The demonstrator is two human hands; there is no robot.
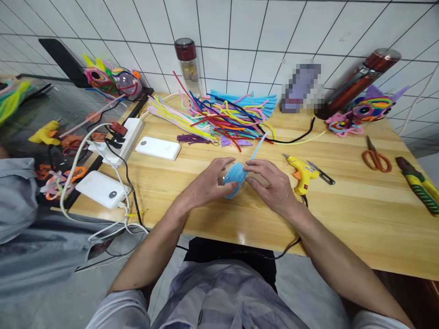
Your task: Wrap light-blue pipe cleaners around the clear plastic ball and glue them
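A small round see-through object (222, 177), largely covered in coiled light-blue pipe cleaner (236, 172), is between my hands just above the wooden table. My left hand (207, 183) is closed around its left side, with the thumb across the front. At its right side, my right hand (274, 185) has thumb and fingers bent in a pinch on the blue pipe cleaner. A loose blue end (259, 145) sticks up past my right fingertips. Right of that hand lies a yellow hot glue gun (303, 173), beside a small black-handled cutter (321, 173).
Behind my hands spreads a pile of colourful pipe cleaners (226, 114). White power banks (158, 148), a power strip (128, 139) and tangled cables are on the left, near a co-worker's sleeve (17, 196). Scissors (376, 157), pliers (420, 185) and a red thermos (360, 82) stand or lie right.
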